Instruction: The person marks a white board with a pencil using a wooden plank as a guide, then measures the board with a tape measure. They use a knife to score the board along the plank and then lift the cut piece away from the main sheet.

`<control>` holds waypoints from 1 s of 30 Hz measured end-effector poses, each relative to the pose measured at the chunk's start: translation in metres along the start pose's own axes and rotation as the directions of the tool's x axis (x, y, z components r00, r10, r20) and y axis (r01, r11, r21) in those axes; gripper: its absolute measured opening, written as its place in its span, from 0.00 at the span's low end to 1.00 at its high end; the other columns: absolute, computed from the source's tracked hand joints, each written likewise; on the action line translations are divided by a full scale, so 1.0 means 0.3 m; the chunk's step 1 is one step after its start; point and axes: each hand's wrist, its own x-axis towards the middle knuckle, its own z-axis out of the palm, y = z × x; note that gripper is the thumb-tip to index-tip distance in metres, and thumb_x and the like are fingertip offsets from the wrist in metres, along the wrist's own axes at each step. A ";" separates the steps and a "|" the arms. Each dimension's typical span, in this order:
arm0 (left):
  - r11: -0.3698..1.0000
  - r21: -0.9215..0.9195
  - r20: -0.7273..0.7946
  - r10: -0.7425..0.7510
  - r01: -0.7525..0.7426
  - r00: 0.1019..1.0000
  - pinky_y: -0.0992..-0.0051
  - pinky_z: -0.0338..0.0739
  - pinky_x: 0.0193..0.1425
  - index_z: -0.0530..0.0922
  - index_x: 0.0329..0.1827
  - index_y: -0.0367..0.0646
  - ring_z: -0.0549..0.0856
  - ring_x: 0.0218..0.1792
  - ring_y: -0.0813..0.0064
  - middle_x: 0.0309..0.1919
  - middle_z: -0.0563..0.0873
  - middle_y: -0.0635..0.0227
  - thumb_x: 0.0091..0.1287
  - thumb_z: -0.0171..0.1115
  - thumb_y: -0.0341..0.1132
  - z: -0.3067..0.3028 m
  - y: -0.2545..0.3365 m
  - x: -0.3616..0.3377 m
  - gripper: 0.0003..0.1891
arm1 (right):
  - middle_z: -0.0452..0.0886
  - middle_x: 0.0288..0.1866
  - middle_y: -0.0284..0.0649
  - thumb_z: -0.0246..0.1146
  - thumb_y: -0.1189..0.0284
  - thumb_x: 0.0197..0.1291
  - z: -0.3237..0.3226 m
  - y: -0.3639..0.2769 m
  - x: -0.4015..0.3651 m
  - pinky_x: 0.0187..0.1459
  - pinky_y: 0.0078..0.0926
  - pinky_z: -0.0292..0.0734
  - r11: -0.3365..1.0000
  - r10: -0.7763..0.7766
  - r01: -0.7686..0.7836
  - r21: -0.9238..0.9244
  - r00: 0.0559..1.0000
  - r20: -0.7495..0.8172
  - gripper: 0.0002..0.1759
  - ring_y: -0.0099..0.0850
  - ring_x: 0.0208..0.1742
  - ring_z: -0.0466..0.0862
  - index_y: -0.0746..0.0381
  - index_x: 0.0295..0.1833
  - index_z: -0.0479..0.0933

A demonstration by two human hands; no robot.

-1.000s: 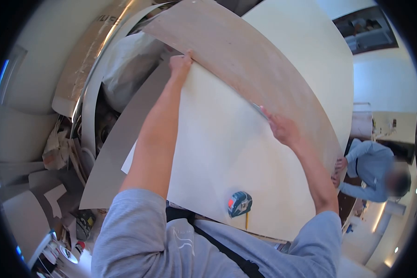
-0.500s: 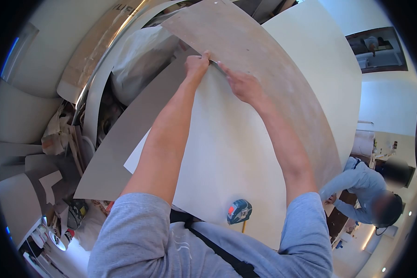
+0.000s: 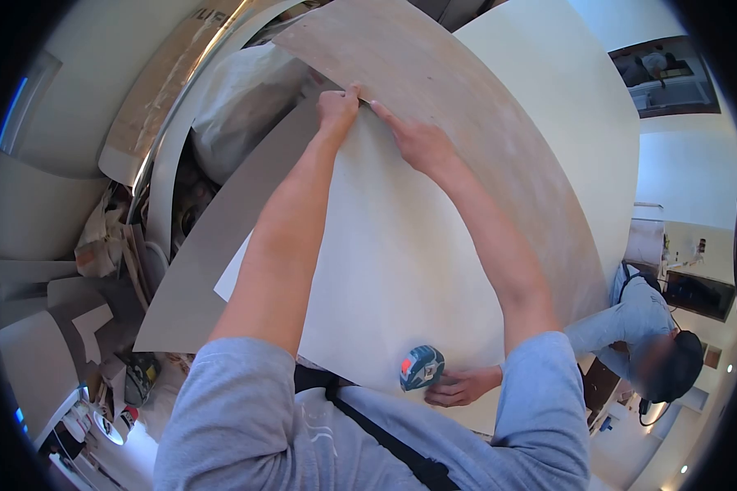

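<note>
Both my arms reach far forward over a large white sheet [image 3: 401, 270]. My left hand [image 3: 338, 108] is closed at the sheet's far corner, thumb up, beside the edge of a brownish board [image 3: 467, 106]. Between my hands shows a small thin thing, too small to name. My right hand [image 3: 424, 146] has its index finger stretched toward that spot, the other fingers partly hidden. A blue tape measure [image 3: 422, 367] with a red patch rests on the near part of the sheet. Another person's hand [image 3: 464, 386] is right beside it, fingers bent.
A grey sheet [image 3: 196, 270] lies under the white one at left. Another white panel [image 3: 573, 106] extends at right. A plastic-wrapped bundle [image 3: 241, 106] and clutter sit at the left. A co-worker [image 3: 643, 327] in a cap leans in from the right.
The co-worker has leaned closer, and that person's hand now reaches under my right arm to the tape measure. My hands have shifted slightly left in view, still at the same corner.
</note>
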 end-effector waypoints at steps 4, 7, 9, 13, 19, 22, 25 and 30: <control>0.999 0.022 -0.028 0.023 -0.023 0.999 0.61 0.77 0.51 0.87 0.30 0.35 0.87 0.41 0.54 0.34 0.89 0.50 0.64 0.65 0.55 0.003 -0.003 0.003 0.26 | 0.81 0.35 0.43 0.51 0.75 0.68 -0.005 0.011 0.013 0.37 0.43 0.77 1.000 -0.015 0.015 0.013 1.000 0.009 0.37 0.43 0.35 0.82 0.33 0.78 0.55; 0.998 0.016 -0.011 0.053 -0.053 0.999 0.63 0.77 0.47 0.87 0.31 0.35 0.86 0.37 0.60 0.32 0.89 0.53 0.66 0.64 0.55 0.015 -0.029 0.033 0.26 | 0.81 0.36 0.44 0.50 0.74 0.69 -0.011 0.015 0.005 0.38 0.43 0.77 0.999 0.003 -0.006 0.035 0.998 0.065 0.36 0.43 0.36 0.82 0.32 0.78 0.54; 0.995 0.029 -0.014 0.097 -0.096 0.995 0.67 0.77 0.40 0.88 0.32 0.33 0.84 0.31 0.68 0.28 0.88 0.58 0.67 0.64 0.54 0.009 -0.024 0.025 0.26 | 0.83 0.42 0.45 0.48 0.75 0.69 -0.026 0.035 -0.023 0.41 0.42 0.80 0.998 -0.013 0.007 0.058 0.996 0.093 0.37 0.43 0.41 0.84 0.32 0.79 0.53; 0.997 0.021 -0.005 0.069 -0.068 0.998 0.67 0.76 0.39 0.88 0.32 0.33 0.82 0.29 0.71 0.27 0.87 0.61 0.68 0.64 0.54 0.012 -0.027 0.030 0.27 | 0.83 0.47 0.44 0.45 0.75 0.70 -0.061 0.059 -0.117 0.44 0.40 0.81 0.997 0.046 -0.057 0.054 0.980 0.193 0.36 0.41 0.45 0.85 0.31 0.79 0.52; 0.993 0.072 0.022 0.089 -0.091 0.996 0.70 0.75 0.38 0.87 0.31 0.34 0.81 0.28 0.74 0.26 0.87 0.65 0.68 0.63 0.55 0.014 -0.069 0.080 0.27 | 0.83 0.45 0.43 0.44 0.73 0.72 -0.048 0.103 -0.268 0.46 0.39 0.81 0.985 0.094 -0.120 0.124 0.977 0.192 0.35 0.42 0.45 0.85 0.28 0.79 0.52; 0.992 0.052 0.052 0.115 -0.118 0.992 0.71 0.76 0.38 0.88 0.30 0.36 0.83 0.28 0.75 0.26 0.88 0.64 0.69 0.62 0.55 0.002 -0.057 0.058 0.26 | 0.82 0.45 0.43 0.44 0.72 0.73 -0.055 0.144 -0.362 0.46 0.39 0.81 0.988 0.102 -0.126 0.094 0.969 0.225 0.34 0.42 0.44 0.85 0.28 0.78 0.53; 0.993 0.039 0.063 0.111 -0.113 0.992 0.71 0.76 0.39 0.89 0.33 0.36 0.83 0.29 0.74 0.27 0.88 0.63 0.69 0.61 0.55 -0.014 -0.061 0.061 0.26 | 0.82 0.44 0.44 0.45 0.71 0.73 -0.038 0.175 -0.431 0.45 0.38 0.80 0.983 0.097 -0.127 0.132 0.972 0.216 0.33 0.42 0.43 0.84 0.28 0.78 0.54; 0.986 0.102 0.046 0.125 -0.129 0.991 0.70 0.77 0.40 0.89 0.36 0.36 0.83 0.32 0.73 0.31 0.89 0.62 0.70 0.60 0.56 -0.017 -0.053 0.060 0.27 | 0.81 0.40 0.42 0.47 0.73 0.73 -0.044 0.232 -0.582 0.43 0.37 0.78 0.978 0.117 -0.152 0.141 0.966 0.230 0.35 0.40 0.40 0.82 0.28 0.78 0.52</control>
